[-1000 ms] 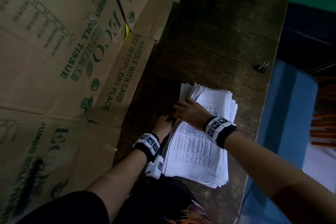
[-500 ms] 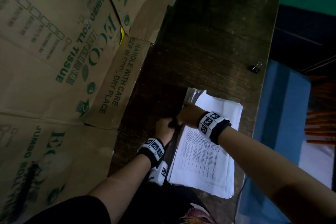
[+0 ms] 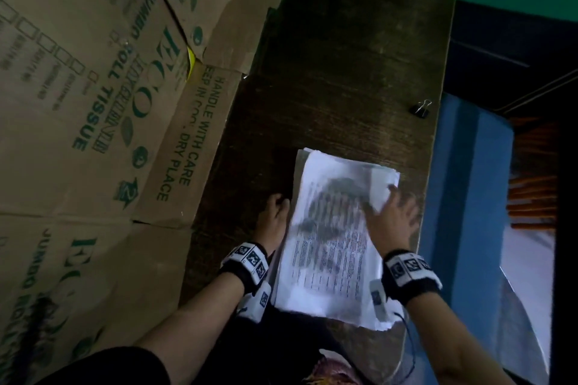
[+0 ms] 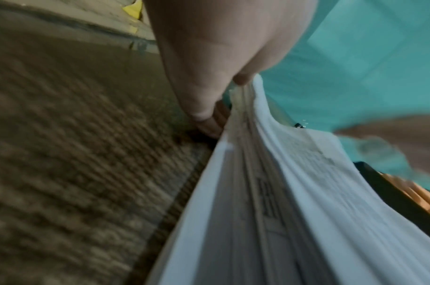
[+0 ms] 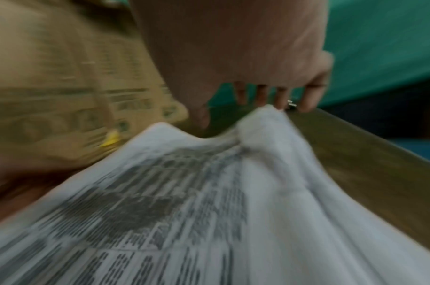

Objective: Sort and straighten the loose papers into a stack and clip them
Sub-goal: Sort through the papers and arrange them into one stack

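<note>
Squaring the papers on the desk

Cardboard [image 3: 93, 103] lies left; the left hand [image 3: 273, 216], fingers curled, braces the papers [image 3: 331, 237] at their left edge on the grainy wooden desk [image 3: 344, 72], while the spread right hand [image 3: 392, 219] lifts a thin, floppy corner. Better to press flat, then fetch the metal clip [image 3: 420, 109].

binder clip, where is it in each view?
Head: binder clip lies on the table near its right edge, beyond the paper stack.
Left wrist: small dark speck just over the stack's top edge.
Right wrist: glimpsed between the right hand's fingertips.
Shared landmark: the paper stack.
</note>
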`<action>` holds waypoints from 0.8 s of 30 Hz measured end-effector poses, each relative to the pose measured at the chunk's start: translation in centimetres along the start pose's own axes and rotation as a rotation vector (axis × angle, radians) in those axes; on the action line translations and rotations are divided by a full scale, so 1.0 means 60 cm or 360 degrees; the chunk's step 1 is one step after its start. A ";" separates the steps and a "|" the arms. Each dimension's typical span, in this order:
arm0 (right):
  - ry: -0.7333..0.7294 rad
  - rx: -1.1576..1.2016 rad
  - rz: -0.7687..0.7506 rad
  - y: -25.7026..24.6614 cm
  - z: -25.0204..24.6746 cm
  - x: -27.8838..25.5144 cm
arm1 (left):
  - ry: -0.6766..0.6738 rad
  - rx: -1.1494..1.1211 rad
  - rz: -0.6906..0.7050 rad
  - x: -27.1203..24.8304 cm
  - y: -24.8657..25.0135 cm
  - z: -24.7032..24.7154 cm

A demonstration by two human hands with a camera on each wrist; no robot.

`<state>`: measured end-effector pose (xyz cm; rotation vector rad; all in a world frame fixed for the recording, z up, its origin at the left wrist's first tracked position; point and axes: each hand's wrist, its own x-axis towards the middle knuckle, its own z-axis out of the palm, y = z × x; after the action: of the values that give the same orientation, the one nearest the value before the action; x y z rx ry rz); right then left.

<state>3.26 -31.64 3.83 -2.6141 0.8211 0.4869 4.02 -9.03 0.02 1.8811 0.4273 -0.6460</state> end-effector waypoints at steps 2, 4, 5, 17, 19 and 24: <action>-0.0152 0.0340 0.0525 0.038 0.016 -0.013 | -0.0146 0.0034 -0.0022 -0.011 0.007 0.008; -0.0231 0.0413 0.0527 0.041 0.054 -0.040 | -0.0211 0.0252 0.0031 -0.021 0.009 0.033; -0.0222 0.0430 0.0481 0.036 0.073 -0.053 | -0.0207 0.0346 0.0054 -0.025 0.009 0.043; -0.0418 0.0619 0.0526 0.139 0.093 -0.161 | -0.0471 0.0752 -0.0181 -0.067 -0.060 -0.008; -0.0407 0.0619 0.0420 0.121 0.116 -0.185 | -0.0422 0.0868 -0.0137 -0.102 -0.057 0.017; -0.0383 0.0612 0.0350 0.116 0.107 -0.182 | -0.0384 0.0496 -0.0289 -0.075 -0.045 0.018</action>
<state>-10.74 -29.04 1.23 -2.0813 1.0119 0.6200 -1.36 -8.96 0.49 2.0365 0.3580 -1.1009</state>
